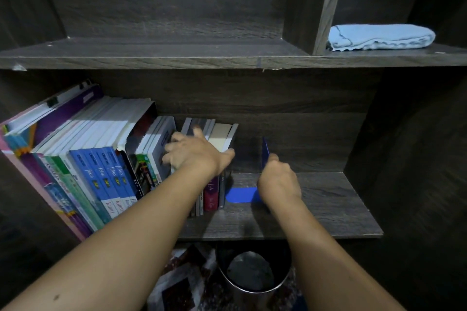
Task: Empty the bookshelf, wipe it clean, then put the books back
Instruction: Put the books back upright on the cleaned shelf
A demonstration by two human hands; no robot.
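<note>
Books (220, 139) gripped by outstretched left hand (195, 155); right hand (278, 179) pinches blue bookend (265, 150).

bookshelf (328, 204), dark grey-brown woodgrain; bookend (240, 194), solid blue; cloth (379, 36), pale blue; books (106, 174), blue-and-white spines, green spines, one maroon, white page edges; folder (63, 111), purple, pink-edged.

Lower shelf (316, 209): books (101, 159) stand in a row at left, the left hand (194, 154) gripping its right end. The bookend (240, 194) is just right of them, held by the right hand (278, 177). Upper shelf (151, 55), right compartment: folded cloth (379, 36). Beneath the shelves: bin (252, 275).
</note>
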